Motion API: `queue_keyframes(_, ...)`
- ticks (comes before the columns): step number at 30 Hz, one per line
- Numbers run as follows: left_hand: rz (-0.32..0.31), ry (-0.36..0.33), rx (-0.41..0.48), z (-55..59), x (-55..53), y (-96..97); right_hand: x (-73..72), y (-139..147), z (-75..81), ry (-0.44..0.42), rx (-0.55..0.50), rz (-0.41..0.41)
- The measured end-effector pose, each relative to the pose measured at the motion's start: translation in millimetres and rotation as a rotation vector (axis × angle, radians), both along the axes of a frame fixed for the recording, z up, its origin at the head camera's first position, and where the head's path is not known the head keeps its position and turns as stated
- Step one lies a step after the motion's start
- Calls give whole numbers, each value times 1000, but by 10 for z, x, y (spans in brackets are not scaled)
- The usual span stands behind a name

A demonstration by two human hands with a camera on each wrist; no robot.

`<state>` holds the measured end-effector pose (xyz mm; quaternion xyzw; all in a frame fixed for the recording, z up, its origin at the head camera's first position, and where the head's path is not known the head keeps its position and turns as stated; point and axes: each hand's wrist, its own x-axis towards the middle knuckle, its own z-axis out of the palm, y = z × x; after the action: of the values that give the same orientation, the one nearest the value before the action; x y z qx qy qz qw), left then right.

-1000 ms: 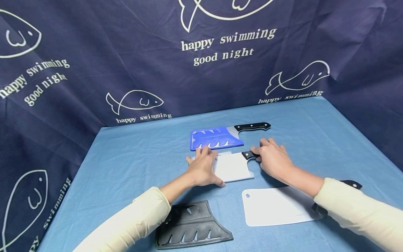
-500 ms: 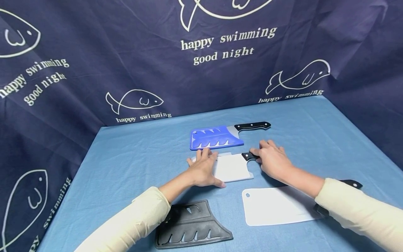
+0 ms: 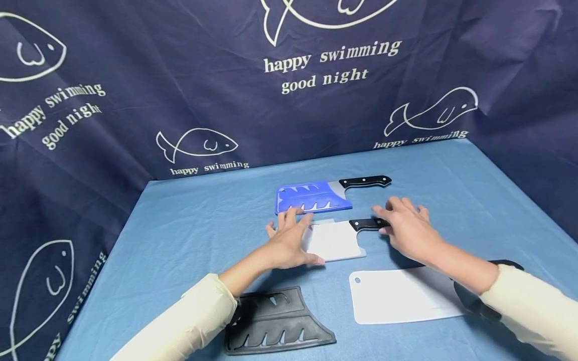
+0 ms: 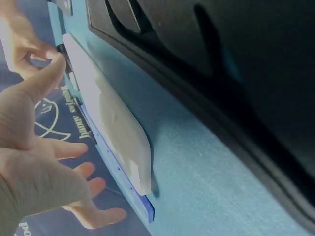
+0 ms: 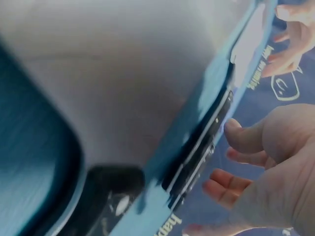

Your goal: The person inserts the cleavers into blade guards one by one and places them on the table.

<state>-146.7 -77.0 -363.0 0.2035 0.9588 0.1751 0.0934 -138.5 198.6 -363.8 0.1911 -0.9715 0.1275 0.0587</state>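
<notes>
On the blue cloth, a cleaver with a black riveted handle (image 3: 363,224) lies in a white blade sheath (image 3: 334,241), handle to the right. My left hand (image 3: 289,245) hovers with spread fingers over the sheath's left end and covers it in the head view; the left wrist view shows the fingers apart from the sheath (image 4: 110,108). My right hand (image 3: 408,225) is beside the handle's end, which it partly hides. Its loose fingers (image 5: 246,135) hold nothing in the right wrist view.
Behind lies a second black-handled cleaver in a blue sheath (image 3: 311,195). A larger cleaver with a bare pale blade (image 3: 402,296) lies at front right, under my right forearm. An empty black sheath (image 3: 280,321) lies at front left. A navy curtain (image 3: 203,80) stands behind the table.
My right hand has let go of the cleaver's handle and moved slightly right, baring more of it. My left hand has loosened and lifted off the white sheath.
</notes>
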Motion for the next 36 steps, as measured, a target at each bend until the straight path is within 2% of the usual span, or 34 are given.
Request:
queue_keyframes(6, 36, 73, 111, 48, 77, -92, 94, 168, 81, 22, -12, -9)
queue_keyframes(11, 32, 100, 136, 76, 181, -244, 179, 292, 139, 33, -7, 47)
queue_keyframes(16, 15, 115, 146, 60, 338, -423, 298, 442, 167, 13, 16, 82)
queue_keyframes(22, 21, 87, 119, 18, 587, -632, 440, 621, 158, -13, 49, 74)
queue_keyframes(28, 44, 27, 102, -56, 860, -787, 566, 811, 122, -44, 64, 42)
queue_keyframes(36, 25, -26, 39, -61, 1099, -877, 656, 1001, 43, -151, 111, -2)
